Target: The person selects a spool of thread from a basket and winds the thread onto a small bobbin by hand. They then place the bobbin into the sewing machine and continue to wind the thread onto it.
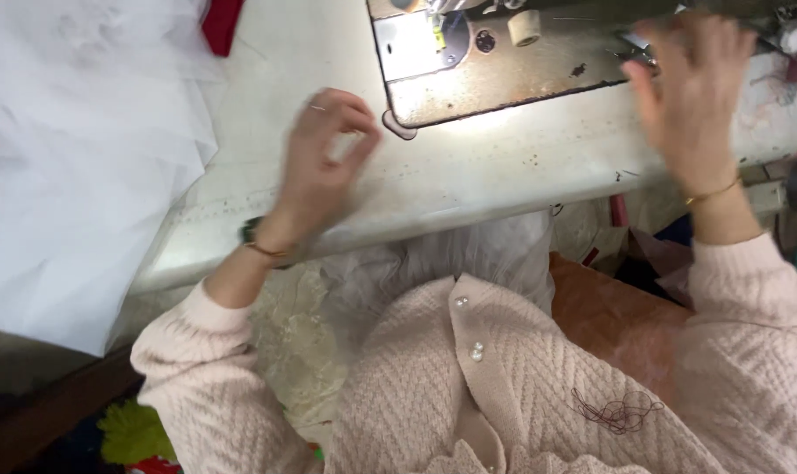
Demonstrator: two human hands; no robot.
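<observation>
My left hand (324, 158) hovers over the white sewing table (504, 167), fingers curled and apart, holding nothing that I can see. My right hand (692, 88) is raised with its fingers spread above the right end of the sewing machine's metal bed (504, 70); it is blurred and empty. The lit needle area (438, 26) lies at the top, between the two hands. A bracelet shows on each wrist. Sheer white fabric (433, 263) is bunched on my lap below the table edge.
A large pile of white tulle (73, 158) covers the table's left side. A red object (221, 22) lies at the top left. A small thread spool (525, 26) stands on the machine bed. Loose dark thread (618, 411) clings to my pink cardigan.
</observation>
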